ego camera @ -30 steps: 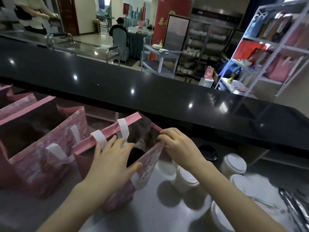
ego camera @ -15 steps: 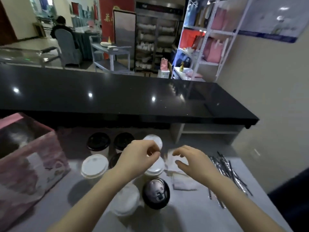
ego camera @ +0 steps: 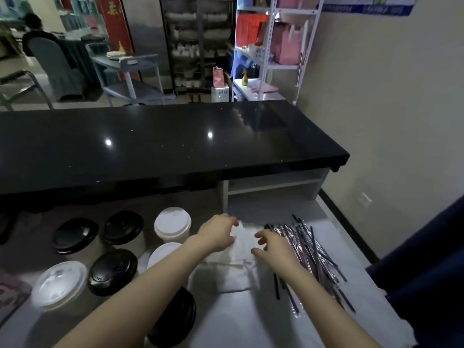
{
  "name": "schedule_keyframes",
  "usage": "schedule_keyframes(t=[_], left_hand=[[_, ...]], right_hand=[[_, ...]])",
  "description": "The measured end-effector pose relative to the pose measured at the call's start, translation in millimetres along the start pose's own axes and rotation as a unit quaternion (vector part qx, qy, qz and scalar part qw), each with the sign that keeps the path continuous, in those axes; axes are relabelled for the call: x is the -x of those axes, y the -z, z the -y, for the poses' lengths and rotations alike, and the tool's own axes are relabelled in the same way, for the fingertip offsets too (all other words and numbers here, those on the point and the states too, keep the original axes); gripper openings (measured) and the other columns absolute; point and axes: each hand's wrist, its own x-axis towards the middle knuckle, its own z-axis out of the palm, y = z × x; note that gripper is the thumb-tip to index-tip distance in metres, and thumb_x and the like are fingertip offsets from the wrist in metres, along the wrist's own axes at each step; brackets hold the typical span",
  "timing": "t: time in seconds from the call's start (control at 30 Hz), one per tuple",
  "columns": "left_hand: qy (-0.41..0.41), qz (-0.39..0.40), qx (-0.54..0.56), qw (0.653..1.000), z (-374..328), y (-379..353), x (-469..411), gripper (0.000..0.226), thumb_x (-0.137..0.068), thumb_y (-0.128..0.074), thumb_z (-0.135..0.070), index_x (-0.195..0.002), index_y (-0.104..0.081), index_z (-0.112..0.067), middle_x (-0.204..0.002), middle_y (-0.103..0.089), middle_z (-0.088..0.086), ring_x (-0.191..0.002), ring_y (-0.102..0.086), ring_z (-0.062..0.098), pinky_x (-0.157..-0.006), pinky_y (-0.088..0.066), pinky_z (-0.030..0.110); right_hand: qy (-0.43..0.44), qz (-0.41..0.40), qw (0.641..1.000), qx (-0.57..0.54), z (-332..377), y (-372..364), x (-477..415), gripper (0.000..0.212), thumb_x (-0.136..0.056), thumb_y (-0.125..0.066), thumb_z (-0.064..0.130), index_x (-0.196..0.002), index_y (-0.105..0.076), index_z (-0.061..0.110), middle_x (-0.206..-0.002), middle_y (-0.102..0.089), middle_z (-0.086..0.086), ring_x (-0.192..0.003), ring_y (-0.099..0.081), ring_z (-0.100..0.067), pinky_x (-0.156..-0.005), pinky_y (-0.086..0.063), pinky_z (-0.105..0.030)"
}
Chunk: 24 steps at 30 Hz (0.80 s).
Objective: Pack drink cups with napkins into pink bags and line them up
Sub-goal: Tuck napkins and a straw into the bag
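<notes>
A stack of white napkins (ego camera: 242, 254) lies on the grey worktop (ego camera: 246, 320). My left hand (ego camera: 216, 234) rests on the stack's upper left part, its fingertips curled onto the top napkin's far edge. My right hand (ego camera: 273, 249) sits at the stack's right edge with thumb and fingers bent and spread, holding nothing. Left of the napkins stand several lidded drink cups, among them a white-lidded one (ego camera: 172, 224) and a black-lidded one (ego camera: 113, 271). Only a corner of a pink bag (ego camera: 10, 295) shows at the bottom left.
A pile of wrapped straws (ego camera: 310, 249) lies just right of my right hand. A raised black counter (ego camera: 163, 141) runs across behind the worktop, with an open shelf (ego camera: 271, 187) under its right end. A wall and a dark blue cloth (ego camera: 426, 272) close the right side.
My view swung right, away from the pink bags. Both hands left the bag, passed over the cups and came down on the napkin stack.
</notes>
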Motion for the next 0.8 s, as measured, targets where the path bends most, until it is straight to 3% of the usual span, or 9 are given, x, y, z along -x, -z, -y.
schedule_keyframes(t=[0.13,0.27,0.33,0.4,0.47,0.53,0.67,0.8], left_hand=[[0.005,0.006,-0.059,0.998,5.5,-11.7,-25.0,0.046,-0.091,-0.048,-0.010,-0.136,-0.044,-0.018,-0.132,-0.052,0.009,-0.120,-0.047,0.030,-0.095,-0.045,0.043],[0.007,-0.026,-0.055,0.998,11.2,-14.3,-31.9,0.037,-0.084,-0.054,-0.010,-0.120,-0.056,-0.020,-0.113,-0.059,0.005,-0.106,-0.054,0.027,-0.082,-0.047,0.038],[0.001,-0.018,-0.028,0.999,12.0,-12.9,-31.0,0.022,-0.082,-0.058,-0.013,-0.102,-0.065,-0.018,-0.098,-0.058,0.004,-0.098,-0.057,0.026,-0.073,-0.046,0.034],[-0.004,-0.007,-0.022,1.000,13.4,-10.3,-30.4,0.002,-0.081,-0.062,-0.016,-0.083,-0.062,-0.018,-0.089,-0.051,0.001,-0.089,-0.058,0.025,-0.065,-0.041,0.031],[-0.002,-0.001,-0.005,1.000,14.4,-5.4,-27.4,0.005,-0.080,-0.066,-0.018,-0.085,-0.064,-0.017,-0.093,-0.050,-0.001,-0.086,-0.056,0.021,-0.066,-0.043,0.030],[-0.010,0.010,0.010,1.000,15.3,2.3,-21.4,0.013,-0.079,-0.069,-0.021,-0.092,-0.066,-0.018,-0.098,-0.054,-0.001,-0.088,-0.055,0.018,-0.069,-0.043,0.028],[-0.028,-0.009,0.068,0.997,17.6,25.7,0.6,0.013,-0.078,-0.073,-0.028,-0.083,-0.062,-0.026,-0.083,-0.062,-0.009,-0.078,-0.059,0.010,-0.063,-0.043,0.024],[-0.055,-0.101,0.147,0.983,17.1,54.6,30.6,0.014,-0.078,-0.074,-0.030,-0.079,-0.060,-0.032,-0.072,-0.061,-0.011,-0.069,-0.056,0.002,-0.058,-0.039,0.015]], right_hand=[[-0.024,0.012,0.998,-0.054,-3.2,-17.7,-21.8,0.044,-0.078,-0.075,0.029,-0.119,-0.063,0.018,-0.105,-0.070,-0.001,-0.094,-0.064,-0.018,-0.079,-0.045,-0.024],[-0.029,0.003,0.997,-0.075,-2.7,-34.0,-32.3,0.052,-0.076,-0.077,0.033,-0.124,-0.059,0.020,-0.086,-0.065,0.007,-0.086,-0.061,-0.014,-0.072,-0.041,-0.022],[-0.034,-0.001,0.996,-0.082,-2.9,-37.7,-35.0,0.052,-0.075,-0.077,0.034,-0.122,-0.060,0.022,-0.079,-0.061,0.010,-0.080,-0.056,-0.011,-0.069,-0.038,-0.022],[-0.031,-0.002,0.996,-0.085,-2.0,-38.5,-36.7,0.034,-0.073,-0.079,0.034,-0.104,-0.064,0.027,-0.072,-0.058,0.012,-0.074,-0.056,-0.011,-0.058,-0.035,-0.018],[-0.012,-0.009,0.997,-0.082,0.3,-36.6,-35.9,0.022,-0.072,-0.080,0.034,-0.078,-0.060,0.026,-0.065,-0.055,0.010,-0.062,-0.054,-0.009,-0.050,-0.033,-0.016],[0.009,-0.020,0.995,-0.098,2.8,-33.9,-32.8,0.022,-0.073,-0.079,0.028,-0.070,-0.059,0.022,-0.065,-0.052,0.007,-0.057,-0.049,-0.002,-0.053,-0.035,-0.018],[0.043,-0.008,0.976,-0.213,15.7,-16.9,-20.7,0.009,-0.079,-0.075,0.019,-0.081,-0.067,0.023,-0.080,-0.067,0.008,-0.076,-0.064,-0.008,-0.069,-0.047,-0.021],[0.122,-0.013,0.954,-0.274,44.3,11.1,-5.8,0.013,-0.080,-0.075,0.012,-0.081,-0.069,0.025,-0.069,-0.066,0.012,-0.067,-0.057,0.001,-0.063,-0.043,-0.018]])
